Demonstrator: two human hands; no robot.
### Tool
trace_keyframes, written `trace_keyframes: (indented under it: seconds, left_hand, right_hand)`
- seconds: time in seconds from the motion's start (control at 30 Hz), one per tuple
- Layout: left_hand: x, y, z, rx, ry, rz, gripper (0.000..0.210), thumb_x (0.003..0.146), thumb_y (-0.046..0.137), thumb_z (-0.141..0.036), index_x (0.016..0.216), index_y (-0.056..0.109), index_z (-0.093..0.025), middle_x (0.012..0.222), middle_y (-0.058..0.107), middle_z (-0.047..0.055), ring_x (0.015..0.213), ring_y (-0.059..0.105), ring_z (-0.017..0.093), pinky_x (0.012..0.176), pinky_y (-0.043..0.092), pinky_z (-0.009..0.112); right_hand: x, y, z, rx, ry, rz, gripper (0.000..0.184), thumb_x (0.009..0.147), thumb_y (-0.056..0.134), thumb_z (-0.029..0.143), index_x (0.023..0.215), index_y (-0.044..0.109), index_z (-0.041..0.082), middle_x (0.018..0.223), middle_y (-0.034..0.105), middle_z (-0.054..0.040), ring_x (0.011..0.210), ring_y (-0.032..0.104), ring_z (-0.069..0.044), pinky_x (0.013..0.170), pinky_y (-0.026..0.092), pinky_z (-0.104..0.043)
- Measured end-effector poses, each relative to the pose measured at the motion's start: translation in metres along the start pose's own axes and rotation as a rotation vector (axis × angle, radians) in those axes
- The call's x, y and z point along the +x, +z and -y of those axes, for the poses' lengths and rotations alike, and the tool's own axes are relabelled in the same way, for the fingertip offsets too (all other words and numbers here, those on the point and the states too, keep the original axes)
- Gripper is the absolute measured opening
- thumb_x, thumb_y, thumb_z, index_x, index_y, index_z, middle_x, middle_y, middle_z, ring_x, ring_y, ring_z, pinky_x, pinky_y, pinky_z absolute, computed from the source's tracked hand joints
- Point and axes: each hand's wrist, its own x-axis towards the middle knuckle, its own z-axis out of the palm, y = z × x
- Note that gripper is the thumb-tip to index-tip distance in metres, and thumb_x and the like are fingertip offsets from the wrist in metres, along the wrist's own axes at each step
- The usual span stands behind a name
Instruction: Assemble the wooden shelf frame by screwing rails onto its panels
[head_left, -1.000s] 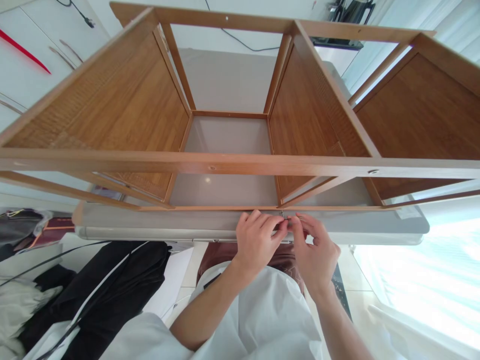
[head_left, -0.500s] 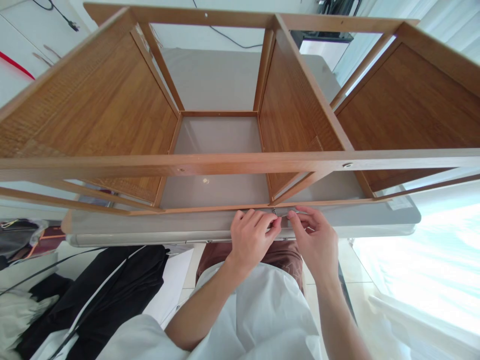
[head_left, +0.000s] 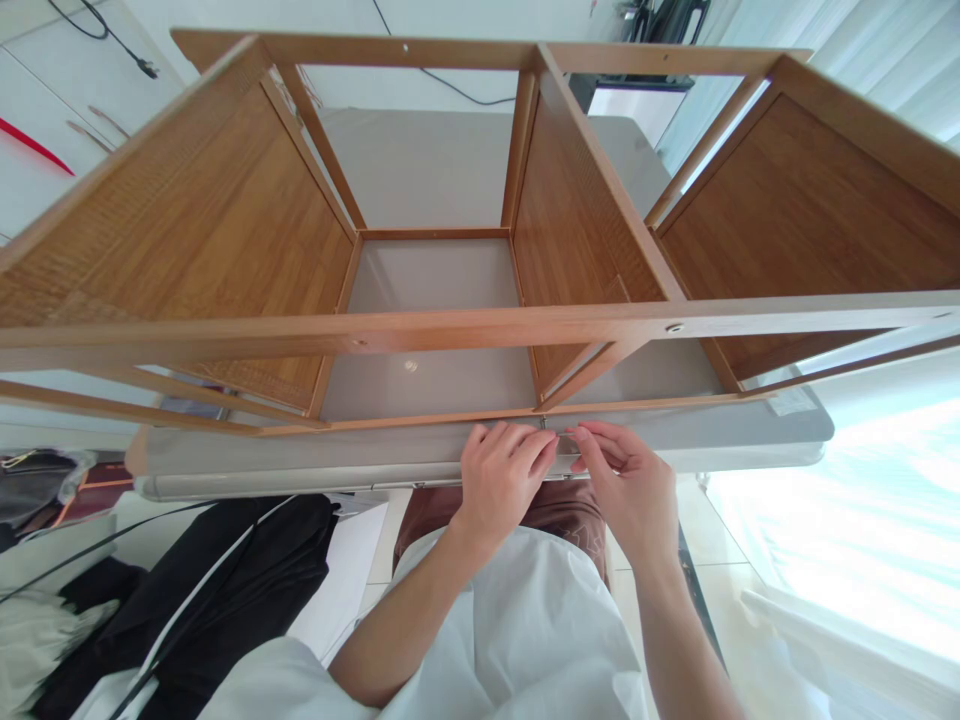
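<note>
- Biggest on show, the wooden frame (head_left: 450,328) stands on the worktop (head_left: 360,452), its long front rail (head_left: 225,340) crossing the whole view beyond the hands.
- Next comes that grey worktop, its near edge jutting out past the frame's lower bar (head_left: 427,417).
- Over to the left forearm (head_left: 420,612): it slants up and inward from a bent elbow, and the left hand (head_left: 501,472) sits back up, fingers curled, its grip pinched together at the tips.
- The right forearm (head_left: 679,620) rises more steeply, leaning in; the right hand (head_left: 634,490) has thumb and forefinger pressed together.
- Smallest of all, a thin piece (head_left: 565,434), clamped in both grips, spans the gap between them just before the lower bar, too small to identify.
</note>
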Motion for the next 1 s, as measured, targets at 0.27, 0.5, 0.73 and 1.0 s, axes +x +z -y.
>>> trace_keyframes:
  seconds: [0.27, 0.5, 0.73, 1.0]
  left_hand:
    - [0.002, 0.003, -0.002, 0.012, -0.005, 0.015, 0.007, 0.094, 0.066, -0.021, 0.093, 0.072, -0.023, 0.080, 0.075, -0.001, 0.073, 0.066, 0.013, 0.070, 0.036, 0.034]
    - [0.001, 0.003, -0.001, -0.005, -0.008, 0.030, 0.008, 0.093, 0.066, -0.019, 0.094, 0.072, -0.024, 0.081, 0.074, -0.002, 0.073, 0.066, 0.013, 0.070, 0.036, 0.034]
    - [0.000, 0.002, -0.002, -0.007, 0.009, 0.039, 0.007, 0.094, 0.065, -0.020, 0.094, 0.071, -0.024, 0.083, 0.074, -0.002, 0.075, 0.067, 0.012, 0.069, 0.036, 0.033]
    - [0.001, -0.003, -0.004, -0.037, -0.001, 0.043, 0.006, 0.095, 0.065, -0.020, 0.091, 0.069, -0.022, 0.082, 0.076, -0.002, 0.072, 0.068, 0.013, 0.067, 0.036, 0.033]
  right_hand:
    - [-0.004, 0.006, -0.003, -0.169, -0.173, -0.095, 0.029, 0.089, 0.068, 0.053, 0.100, 0.072, 0.026, 0.085, 0.079, -0.0003, 0.070, 0.071, -0.018, 0.068, 0.053, -0.029]
    - [-0.002, 0.007, -0.004, -0.108, -0.083, -0.026, 0.035, 0.089, 0.066, 0.057, 0.096, 0.075, 0.024, 0.078, 0.078, -0.0023, 0.074, 0.075, -0.021, 0.070, 0.054, -0.030]
    - [-0.004, 0.007, -0.006, -0.066, -0.043, -0.020, 0.036, 0.089, 0.065, 0.057, 0.097, 0.075, 0.023, 0.075, 0.078, -0.0025, 0.071, 0.075, -0.020, 0.062, 0.053, -0.027]
    - [-0.013, 0.012, -0.007, -0.248, -0.292, -0.141, 0.023, 0.093, 0.066, 0.046, 0.097, 0.076, 0.027, 0.080, 0.078, 0.0022, 0.059, 0.067, -0.013, 0.059, 0.052, -0.024]
